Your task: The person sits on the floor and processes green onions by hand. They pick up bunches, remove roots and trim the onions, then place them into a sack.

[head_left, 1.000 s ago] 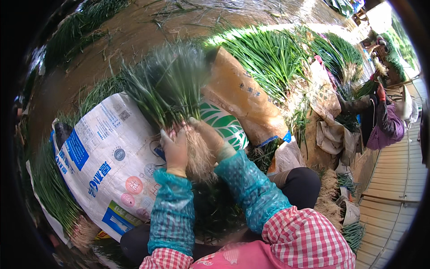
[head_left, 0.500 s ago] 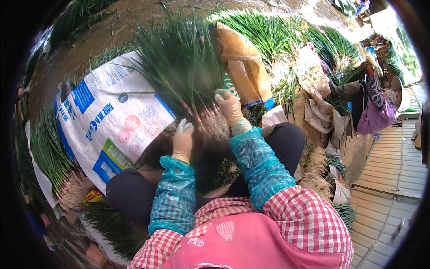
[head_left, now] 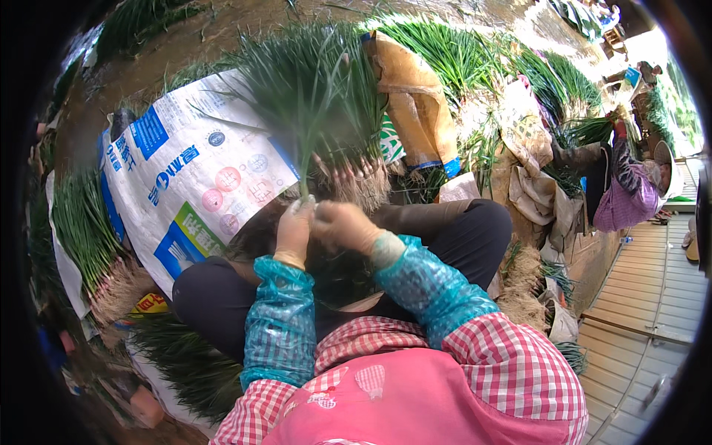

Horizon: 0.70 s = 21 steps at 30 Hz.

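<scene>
White sack (head_left: 194,194) is spread out, prob. to keep leaves clean. Green-onion bunch (head_left: 334,104) is laid partly over its R edge, roots inward, prob. for reach. R hand (head_left: 347,227) is blurred; grip can't be told. By L hand (head_left: 294,231), a thin stalk (head_left: 305,167) is pinched; root end's hidden.

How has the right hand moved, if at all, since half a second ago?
Yes. Judged against the brown sack, the right hand has shifted left and lower in view, now beside the left hand.
</scene>
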{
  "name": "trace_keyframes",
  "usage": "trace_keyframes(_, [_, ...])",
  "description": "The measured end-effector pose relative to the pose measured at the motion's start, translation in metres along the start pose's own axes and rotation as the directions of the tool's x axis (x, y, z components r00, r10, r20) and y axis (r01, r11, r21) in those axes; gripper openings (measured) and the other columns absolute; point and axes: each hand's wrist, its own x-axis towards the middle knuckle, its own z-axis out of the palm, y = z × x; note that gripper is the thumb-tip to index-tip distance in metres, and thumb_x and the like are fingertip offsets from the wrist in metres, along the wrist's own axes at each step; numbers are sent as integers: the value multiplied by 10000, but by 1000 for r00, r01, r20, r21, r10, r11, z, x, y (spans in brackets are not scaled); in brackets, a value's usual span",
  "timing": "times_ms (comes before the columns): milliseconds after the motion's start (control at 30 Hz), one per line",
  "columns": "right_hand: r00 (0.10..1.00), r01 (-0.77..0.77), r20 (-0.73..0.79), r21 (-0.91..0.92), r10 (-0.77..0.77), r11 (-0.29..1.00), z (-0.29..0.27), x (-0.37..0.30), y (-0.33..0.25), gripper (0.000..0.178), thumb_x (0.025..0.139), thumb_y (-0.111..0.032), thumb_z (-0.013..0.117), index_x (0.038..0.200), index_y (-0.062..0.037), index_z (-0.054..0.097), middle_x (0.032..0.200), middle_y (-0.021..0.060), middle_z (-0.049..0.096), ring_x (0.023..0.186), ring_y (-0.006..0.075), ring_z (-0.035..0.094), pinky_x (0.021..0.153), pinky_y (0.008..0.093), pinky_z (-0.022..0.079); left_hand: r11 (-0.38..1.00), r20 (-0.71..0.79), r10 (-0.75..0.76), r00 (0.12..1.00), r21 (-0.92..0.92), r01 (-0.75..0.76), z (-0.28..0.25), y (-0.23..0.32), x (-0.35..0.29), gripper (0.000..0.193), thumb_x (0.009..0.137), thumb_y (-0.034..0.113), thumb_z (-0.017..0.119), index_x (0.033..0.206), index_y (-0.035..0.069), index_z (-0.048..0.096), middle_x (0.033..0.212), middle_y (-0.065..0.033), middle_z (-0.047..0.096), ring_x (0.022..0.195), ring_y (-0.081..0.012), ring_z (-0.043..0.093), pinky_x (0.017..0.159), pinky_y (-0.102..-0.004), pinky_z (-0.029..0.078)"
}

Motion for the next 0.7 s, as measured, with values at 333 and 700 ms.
trace_keyframes(333, [957,-284,99,116,273,952,3,49,11,346,923,-360,547,857,-26,614,688,114,598,633,221,567,638,361,462,968,92,-227,970,-85,235,18,1,-11,392,973,343,444,740,42,540,505,-30,501,450,-166,532,426,-255,409])
trace_keyframes(700, [853,-365,327,931,407,15,19,48,-9,371,957,-394,477,889,-48,592,731,19,577,621,121,522,567,266,436,642,552,-82,830,-608,468,5,1,-20,420,994,355,394,730,54,520,448,-8,393,348,-114,354,367,-240,336])
